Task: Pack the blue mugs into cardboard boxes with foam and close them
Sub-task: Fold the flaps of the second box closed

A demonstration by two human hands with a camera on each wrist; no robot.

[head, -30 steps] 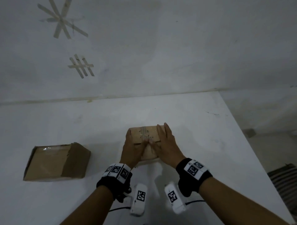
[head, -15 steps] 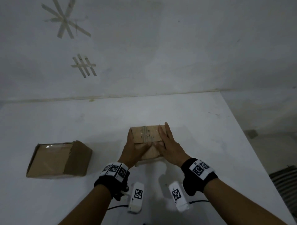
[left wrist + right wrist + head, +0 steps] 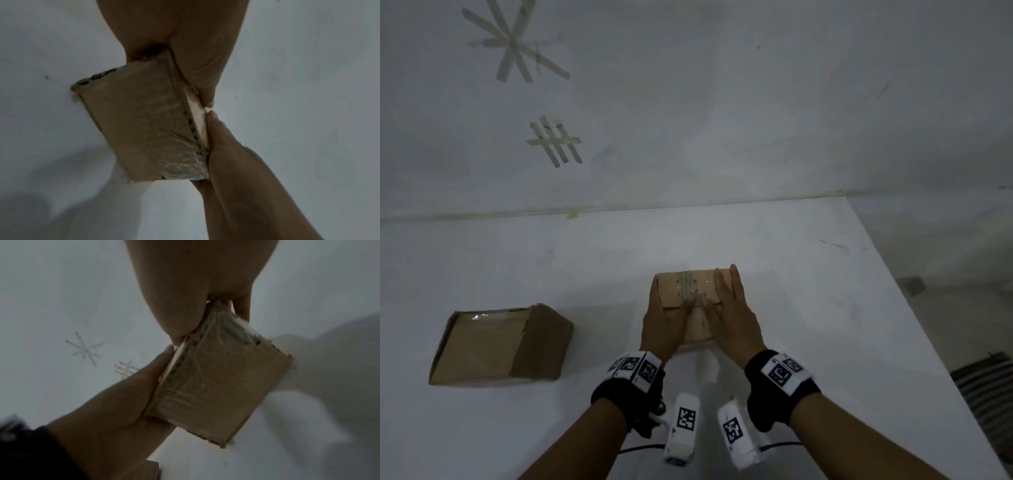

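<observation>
A small brown cardboard box (image 3: 688, 291) with clear tape along its top seam sits at the middle of the white table (image 3: 808, 274). My left hand (image 3: 671, 305) grips its left side and my right hand (image 3: 722, 298) grips its right side, with fingers laid over the top. Both thumbs meet on the near flap. In the left wrist view the box (image 3: 148, 123) shows its taped near face between both hands. In the right wrist view the same box (image 3: 216, 386) is pinched the same way. No blue mug or foam is in sight. Whether the box touches the table I cannot tell.
A second, larger closed cardboard box (image 3: 500, 346) lies on the table to the left. The table's right edge (image 3: 893, 291) drops to the floor, where a striped mat (image 3: 989, 387) lies. Tape marks (image 3: 554, 140) are stuck on the wall behind.
Both hands keep the same hold on the small box. Only the view has shifted slightly; the box and hands stay nearly in place.
</observation>
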